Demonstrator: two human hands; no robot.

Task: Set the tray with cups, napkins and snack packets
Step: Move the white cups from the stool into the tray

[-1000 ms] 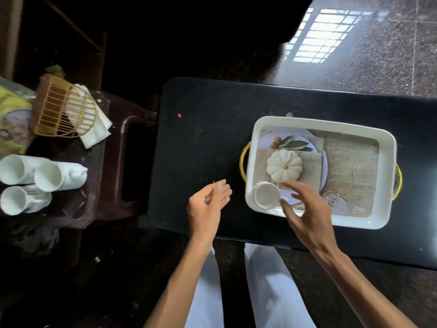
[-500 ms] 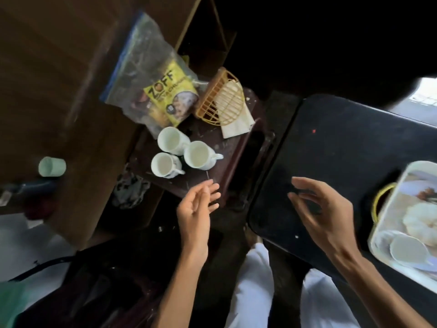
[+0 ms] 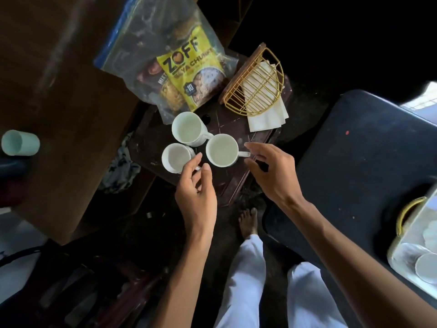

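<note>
I am looking down at my two hands hovering over a dark red stool (image 3: 236, 129). My left hand (image 3: 196, 195) is half curling, thumb and forefinger apart at the handle of the nearest white cup (image 3: 176, 158), gripping nothing. My right hand (image 3: 272, 174) is spreading open and empty, fingertips just beside the handle of a second cup (image 3: 222, 153). A third cup (image 3: 188, 132) is standing just beyond them. Past my hands, a clear bag of snack packets (image 3: 165, 60) is lying beside a wire holder (image 3: 255, 84) with napkins (image 3: 267, 114). Right of my right hand, a black table (image 3: 366, 162) is carrying the tray (image 3: 402, 254), blurred at the edge. Far left, a pale green cup (image 3: 20, 142) is sitting on a brown surface. My bare foot (image 3: 248, 221) is showing on the dark floor.
</note>
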